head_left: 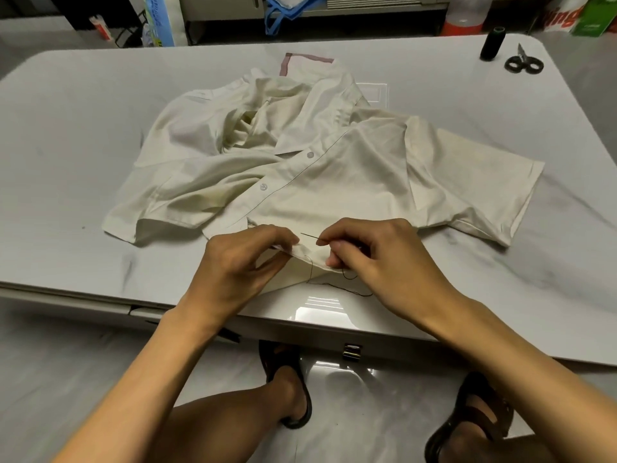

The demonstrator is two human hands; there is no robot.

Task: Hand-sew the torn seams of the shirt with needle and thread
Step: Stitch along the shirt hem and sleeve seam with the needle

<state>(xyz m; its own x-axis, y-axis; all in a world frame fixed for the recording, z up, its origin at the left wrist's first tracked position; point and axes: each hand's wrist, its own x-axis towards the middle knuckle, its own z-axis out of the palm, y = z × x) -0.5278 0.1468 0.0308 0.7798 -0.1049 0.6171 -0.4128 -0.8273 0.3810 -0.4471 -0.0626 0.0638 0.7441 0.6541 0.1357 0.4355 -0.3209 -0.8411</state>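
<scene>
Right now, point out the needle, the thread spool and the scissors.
needle (309, 236), head view, bare shaft
thread spool (490, 45), head view, dark side
scissors (523, 57), head view, pivot above loops

Red letters "ing" on a white pack (558, 15), likely a cut-off word, print on green box (596, 18) illegible
</scene>
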